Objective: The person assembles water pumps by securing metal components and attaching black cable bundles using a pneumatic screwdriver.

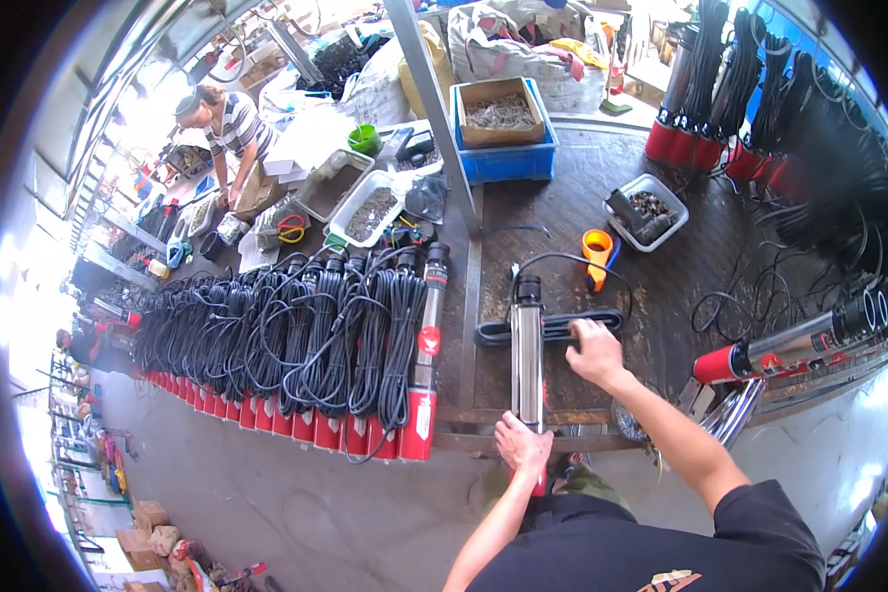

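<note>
A long steel submersible pump (527, 360) with a black top and a red lower end lies lengthwise before me, its red end over the table's near edge. My left hand (523, 444) is wrapped round its lower part. From the black top, a black cable (580, 259) arcs to the right and joins a flat cable coil (557, 329) lying across the table behind the pump. My right hand (596, 353) is at the coil's right part, fingers curled; whatever is between its fingertips is hidden. An orange tape dispenser (596, 259) stands just beyond the coil.
At left, a row of pumps with black cable coils (296, 335) fills the table edge. More pumps stand at far right (701, 109); others lie nearer (789, 345). A white tub (649, 213) of small parts and a blue crate (508, 163) sit farther back. Another person (229, 133) works at far left.
</note>
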The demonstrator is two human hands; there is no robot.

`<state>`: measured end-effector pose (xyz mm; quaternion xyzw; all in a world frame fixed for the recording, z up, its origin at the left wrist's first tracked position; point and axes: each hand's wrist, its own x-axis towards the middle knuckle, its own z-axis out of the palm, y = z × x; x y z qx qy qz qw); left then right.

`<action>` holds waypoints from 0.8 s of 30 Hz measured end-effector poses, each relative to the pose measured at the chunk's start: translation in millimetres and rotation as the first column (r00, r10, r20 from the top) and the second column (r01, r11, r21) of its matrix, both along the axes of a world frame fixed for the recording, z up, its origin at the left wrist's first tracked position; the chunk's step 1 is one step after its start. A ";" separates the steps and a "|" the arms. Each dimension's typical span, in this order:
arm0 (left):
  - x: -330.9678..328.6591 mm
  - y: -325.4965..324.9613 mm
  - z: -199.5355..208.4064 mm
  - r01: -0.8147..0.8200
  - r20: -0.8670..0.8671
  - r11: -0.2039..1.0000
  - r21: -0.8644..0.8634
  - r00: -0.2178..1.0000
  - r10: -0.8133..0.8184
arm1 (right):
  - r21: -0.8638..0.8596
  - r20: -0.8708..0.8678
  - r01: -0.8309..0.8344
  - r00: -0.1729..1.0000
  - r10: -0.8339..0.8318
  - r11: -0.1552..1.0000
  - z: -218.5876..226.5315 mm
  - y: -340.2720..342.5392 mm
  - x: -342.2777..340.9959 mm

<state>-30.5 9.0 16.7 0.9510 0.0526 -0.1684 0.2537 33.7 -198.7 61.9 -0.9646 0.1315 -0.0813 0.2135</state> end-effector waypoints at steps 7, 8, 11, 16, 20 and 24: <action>39.6 13.9 -1.9 0.030 -0.041 0.996 -0.088 0.999 -0.033 | -0.505 -0.340 -0.408 0.904 0.259 0.761 -70.0 -28.5 68.7; 47.4 18.0 6.2 0.023 -0.042 0.996 -0.087 0.999 -0.027 | -0.505 -0.350 -0.408 0.902 0.251 0.761 -75.6 -31.0 75.6; 74.7 32.1 23.7 0.031 0.004 0.999 0.026 1.000 -0.031 | -0.593 -0.236 -0.331 0.943 0.234 0.734 -39.2 -34.6 83.2; 132.8 26.4 19.7 0.047 0.029 0.985 0.169 0.998 -0.053 | -0.749 -0.209 -0.464 0.842 0.497 0.473 114.1 -57.7 69.1; 157.3 31.8 -1.1 0.043 0.059 0.968 0.249 0.996 -0.059 | -0.520 0.209 -0.482 0.728 0.652 0.705 196.5 -41.9 45.0; 163.1 31.5 -19.9 0.005 0.046 0.976 0.216 0.999 -0.015 | 0.047 0.563 -0.330 0.789 0.247 0.943 200.2 -17.2 30.3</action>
